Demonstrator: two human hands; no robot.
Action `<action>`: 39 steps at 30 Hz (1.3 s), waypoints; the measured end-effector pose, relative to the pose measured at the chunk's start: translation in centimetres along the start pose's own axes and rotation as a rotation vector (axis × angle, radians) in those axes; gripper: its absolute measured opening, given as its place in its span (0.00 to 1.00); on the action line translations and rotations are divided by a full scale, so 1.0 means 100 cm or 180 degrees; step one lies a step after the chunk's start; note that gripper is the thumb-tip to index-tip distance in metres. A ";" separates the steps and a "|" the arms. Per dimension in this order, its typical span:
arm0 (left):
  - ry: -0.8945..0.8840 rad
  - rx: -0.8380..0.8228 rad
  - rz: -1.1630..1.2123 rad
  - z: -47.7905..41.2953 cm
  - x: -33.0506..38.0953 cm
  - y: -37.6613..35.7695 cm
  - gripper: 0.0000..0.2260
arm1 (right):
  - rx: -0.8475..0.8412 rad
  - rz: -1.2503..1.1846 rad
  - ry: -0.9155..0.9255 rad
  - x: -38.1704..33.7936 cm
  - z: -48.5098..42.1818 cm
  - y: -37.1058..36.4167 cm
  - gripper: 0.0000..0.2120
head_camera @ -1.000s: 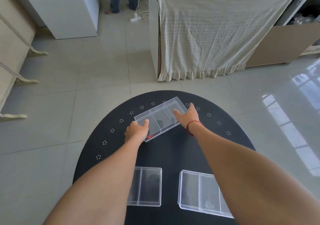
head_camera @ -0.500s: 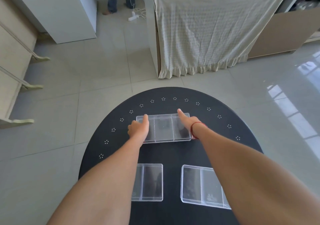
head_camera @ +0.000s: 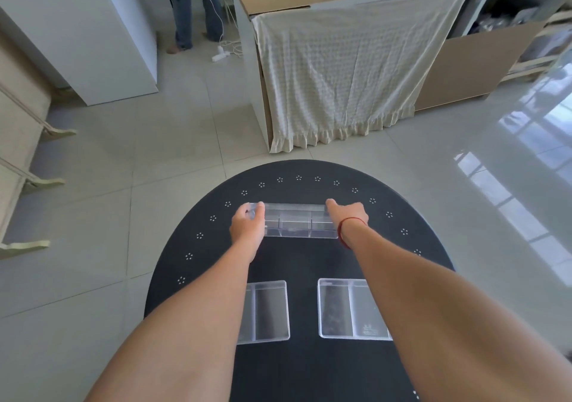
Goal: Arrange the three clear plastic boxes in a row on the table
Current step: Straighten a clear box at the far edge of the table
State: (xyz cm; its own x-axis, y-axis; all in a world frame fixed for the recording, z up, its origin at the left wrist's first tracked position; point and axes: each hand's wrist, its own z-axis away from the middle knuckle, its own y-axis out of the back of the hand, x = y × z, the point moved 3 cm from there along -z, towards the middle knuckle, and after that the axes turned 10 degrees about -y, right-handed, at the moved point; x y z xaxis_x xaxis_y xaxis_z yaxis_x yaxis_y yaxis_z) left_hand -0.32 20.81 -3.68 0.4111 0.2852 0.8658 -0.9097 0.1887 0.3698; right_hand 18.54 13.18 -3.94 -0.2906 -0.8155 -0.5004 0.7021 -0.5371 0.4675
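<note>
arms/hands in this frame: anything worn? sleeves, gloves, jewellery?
Both forearms are bare, with no sleeves in view. No gloves on either the left hand or the right hand. The only thing worn is a thin red string bracelet around the right wrist. No watch or rings visible.

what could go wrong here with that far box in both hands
1. The far box sits close to the far edge of the table; pushed further, it might slide off.
2. The left hand and right hand grip only its ends, so it could twist.
3. Both forearms pass over the two near boxes and might knock them.
</note>
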 end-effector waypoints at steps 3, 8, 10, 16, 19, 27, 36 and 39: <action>-0.0016 0.0045 0.0037 0.008 0.002 0.002 0.19 | 0.0008 -0.0285 -0.0093 0.013 0.005 0.003 0.28; 0.0267 0.0227 0.0294 0.017 -0.013 0.005 0.09 | -0.0028 -0.0323 -0.0068 0.027 0.009 0.002 0.26; 0.0315 0.0274 0.0264 0.018 -0.023 0.008 0.08 | -0.0071 -0.0245 -0.0118 0.032 0.011 0.002 0.26; 0.0149 -0.0182 -0.0266 0.018 -0.035 0.010 0.20 | 0.0036 0.0277 0.0074 0.045 0.012 -0.006 0.20; 0.0041 -0.0315 -0.0445 0.016 -0.040 0.010 0.23 | 0.0130 0.0479 0.0107 0.051 0.013 -0.010 0.20; -0.0336 -0.0423 -0.1206 0.008 -0.044 0.015 0.30 | 0.0196 0.1004 0.0397 0.043 0.013 -0.024 0.33; -0.1057 -0.0754 -0.2436 -0.013 -0.042 0.018 0.28 | 0.0351 0.2221 0.1608 0.022 0.010 -0.069 0.10; -0.1250 -0.0580 -0.2574 -0.027 -0.031 0.023 0.18 | 0.0299 0.2315 0.1866 0.011 0.018 -0.088 0.11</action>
State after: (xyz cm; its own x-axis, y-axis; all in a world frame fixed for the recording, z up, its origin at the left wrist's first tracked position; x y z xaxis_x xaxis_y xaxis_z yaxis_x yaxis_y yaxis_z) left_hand -3.54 22.87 -6.45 0.8392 -0.3318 0.4309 -0.3164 0.3465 0.8831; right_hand 10.87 16.66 -7.34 0.5907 -0.7329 -0.3376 0.5199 0.0257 0.8538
